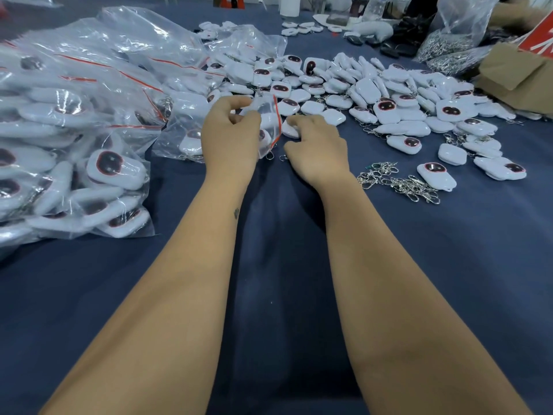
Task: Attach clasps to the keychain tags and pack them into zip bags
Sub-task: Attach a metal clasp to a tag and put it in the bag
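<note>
- Head view: the left hand [230, 136] pinches a small zip bag [267, 127] by its red-striped mouth, above the blue tablecloth [284, 265]
- The right hand [314, 145] curls its fingers round a white keychain tag [290, 130] just beside the bag
- Packing step, I judge; next, slide the tag in with the mouth held wide, clasp clear of the seal

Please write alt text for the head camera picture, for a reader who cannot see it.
The left hand holds a small clear zip bag while the right hand grips a white keychain tag beside it. Loose tags, metal clasps and filled bags cover the blue table.
</note>
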`<state>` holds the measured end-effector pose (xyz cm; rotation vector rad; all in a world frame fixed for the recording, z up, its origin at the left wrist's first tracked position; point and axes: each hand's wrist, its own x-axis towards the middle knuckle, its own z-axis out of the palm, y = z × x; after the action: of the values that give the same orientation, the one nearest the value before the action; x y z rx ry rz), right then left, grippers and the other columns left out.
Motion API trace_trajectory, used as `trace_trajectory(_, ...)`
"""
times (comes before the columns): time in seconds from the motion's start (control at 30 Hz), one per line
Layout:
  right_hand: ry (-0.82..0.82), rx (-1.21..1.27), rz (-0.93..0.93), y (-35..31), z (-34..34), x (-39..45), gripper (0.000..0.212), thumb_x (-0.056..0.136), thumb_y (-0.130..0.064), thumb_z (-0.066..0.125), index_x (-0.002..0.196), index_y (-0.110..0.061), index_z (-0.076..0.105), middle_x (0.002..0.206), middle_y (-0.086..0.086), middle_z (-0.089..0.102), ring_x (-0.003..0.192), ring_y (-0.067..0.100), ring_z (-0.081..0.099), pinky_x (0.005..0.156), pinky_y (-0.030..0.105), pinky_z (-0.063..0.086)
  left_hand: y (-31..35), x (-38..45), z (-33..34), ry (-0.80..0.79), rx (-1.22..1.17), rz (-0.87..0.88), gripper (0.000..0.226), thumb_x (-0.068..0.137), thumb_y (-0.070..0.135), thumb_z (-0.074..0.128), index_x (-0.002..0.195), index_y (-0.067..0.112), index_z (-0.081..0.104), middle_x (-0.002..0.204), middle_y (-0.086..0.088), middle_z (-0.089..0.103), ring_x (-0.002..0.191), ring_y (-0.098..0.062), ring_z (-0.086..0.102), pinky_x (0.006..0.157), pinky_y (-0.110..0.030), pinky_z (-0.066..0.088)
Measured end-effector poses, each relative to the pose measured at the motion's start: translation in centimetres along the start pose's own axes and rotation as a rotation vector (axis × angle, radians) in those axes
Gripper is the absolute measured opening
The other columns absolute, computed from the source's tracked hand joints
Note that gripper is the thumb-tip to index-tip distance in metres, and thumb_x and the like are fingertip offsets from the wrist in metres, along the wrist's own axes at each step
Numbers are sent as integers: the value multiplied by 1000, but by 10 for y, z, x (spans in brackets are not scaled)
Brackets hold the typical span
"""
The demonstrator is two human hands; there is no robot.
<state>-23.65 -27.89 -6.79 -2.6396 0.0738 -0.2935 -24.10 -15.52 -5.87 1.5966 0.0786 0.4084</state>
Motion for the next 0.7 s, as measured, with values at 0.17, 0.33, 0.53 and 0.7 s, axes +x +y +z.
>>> trace_trajectory(0.17,57,30,35,2,2,1,44,90,-19,51,134,-24,52,137,2,42,126,24,37,92,28,26,-3,0,-1,-55,31,5,38,83,3,46,78,35,66,64,10,52,45,-2,44,52,-22,40)
trace_trajectory(0.33,22,124,11,0,-1,-4,32,87,-22,53,119,-27,56,114,-7,58,119,23,45,96,33,33,-7,2,0,-79,29,-58,40,80,1,44,71,30,70,46,15,49,52,-11,41,63,-28,42)
trace_trajectory(0.53,136,340,20,-1,-1,-3,16,100,-33,45,96,-21,54,87,-8,56,89,12,50,83,30,39,-9,3,0,-100,35,-88,37,81,2,45,80,30,69,52,13,57,41,-5,44,52,-21,40)
trace_trajectory(0.7,108,961,168,-9,-9,-5,32,103,-31,44,96,-3,57,95,19,64,78,19,56,72,28,45,-8,1,0,-131,58,-92,33,85,6,48,94,28,71,76,7,66,56,-2,58,57,-20,44)
